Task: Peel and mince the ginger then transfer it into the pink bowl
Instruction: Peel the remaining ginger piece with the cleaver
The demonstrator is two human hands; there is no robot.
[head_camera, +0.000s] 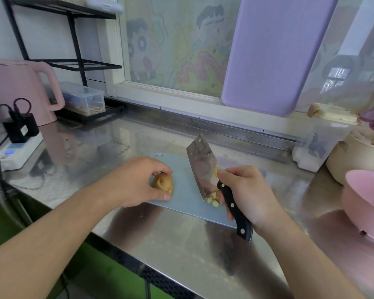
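Tan ginger (163, 183) (pale cut bits (213, 200)); pink bowl (365, 203); black-handled cleaver (203, 167); blue-grey board (181, 199).

A stainless steel counter (181, 244) fills the lower frame, reflecting daylight. Behind it, across the top centre, a window (177, 44) carries a faded cartoon film. A black wire rack (73, 39) stands at upper left against a pale wall.

Soft daylight from the window (177, 44) glares off the steel counter (181, 240); wide-angle edges bend.
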